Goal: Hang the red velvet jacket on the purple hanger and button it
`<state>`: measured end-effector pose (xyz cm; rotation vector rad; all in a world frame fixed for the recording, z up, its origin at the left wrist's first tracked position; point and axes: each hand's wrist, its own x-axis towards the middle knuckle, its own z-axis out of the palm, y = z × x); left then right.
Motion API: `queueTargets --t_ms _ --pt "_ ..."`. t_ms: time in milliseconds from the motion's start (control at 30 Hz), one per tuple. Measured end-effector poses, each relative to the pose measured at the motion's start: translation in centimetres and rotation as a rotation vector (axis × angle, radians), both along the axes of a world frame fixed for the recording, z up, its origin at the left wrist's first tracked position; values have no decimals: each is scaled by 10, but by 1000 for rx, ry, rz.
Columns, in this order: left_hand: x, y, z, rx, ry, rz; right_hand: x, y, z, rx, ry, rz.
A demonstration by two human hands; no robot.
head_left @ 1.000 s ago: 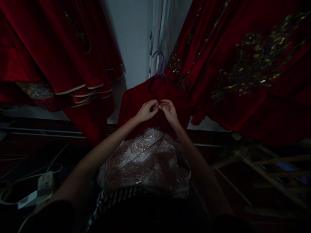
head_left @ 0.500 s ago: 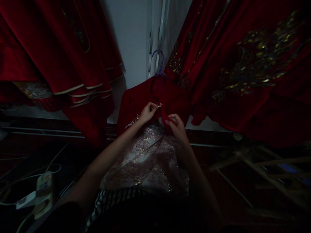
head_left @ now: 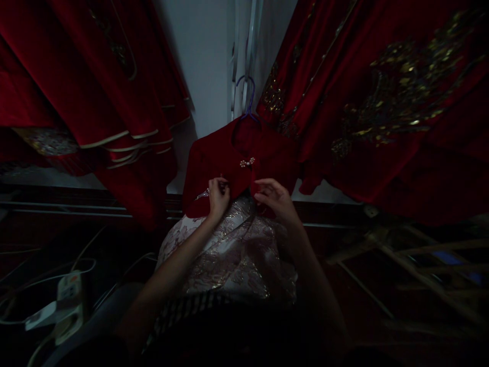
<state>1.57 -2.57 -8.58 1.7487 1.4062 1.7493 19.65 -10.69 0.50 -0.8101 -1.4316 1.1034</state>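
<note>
A short red cape-like garment (head_left: 212, 158) hangs from a purple hanger (head_left: 250, 97) in front of me. A beaded clasp (head_left: 247, 162) lies across its front below the neckline. My left hand (head_left: 219, 198) is at the garment's left front, fingers curled together beside a silvery beaded ornament (head_left: 202, 194); what they hold, if anything, is hidden. My right hand (head_left: 278, 201) pinches the garment's front edge just below the clasp. Under the garment, a pale, shiny patterned fabric (head_left: 233, 255) spreads toward me.
Red garments with pale trim (head_left: 114, 140) hang at the left. Another red garment with gold sequins (head_left: 405, 92) hangs at the right. A white power strip (head_left: 70, 306) with cables lies at lower left. A wooden frame (head_left: 412, 265) stands at lower right in the dimness.
My left hand has let go of the beaded clasp and moved down and left, toward the silvery ornament. My right hand stays at the front edge.
</note>
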Motion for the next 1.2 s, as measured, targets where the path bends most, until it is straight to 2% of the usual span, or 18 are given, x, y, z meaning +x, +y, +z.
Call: queueTargets --t_ms 67,167,433,567,967,1200 --pt "-6 5 -10 -48 -56 31 -7 1 -2 -10 -59 38" --pt "-10 14 -16 -85 -116 -42 -22 11 -10 -5 -119 30" --pt "-15 19 -3 -128 -282 -149 -60 69 -45 96 -252 -193" --pt "-19 13 3 -161 -347 -211 -71 88 -54 145 -320 -269" --pt "-33 10 7 -211 -305 -232 -80 87 -56 212 -354 -375" --pt "-43 13 14 -231 -207 -294 -79 88 -55 256 -394 -371"
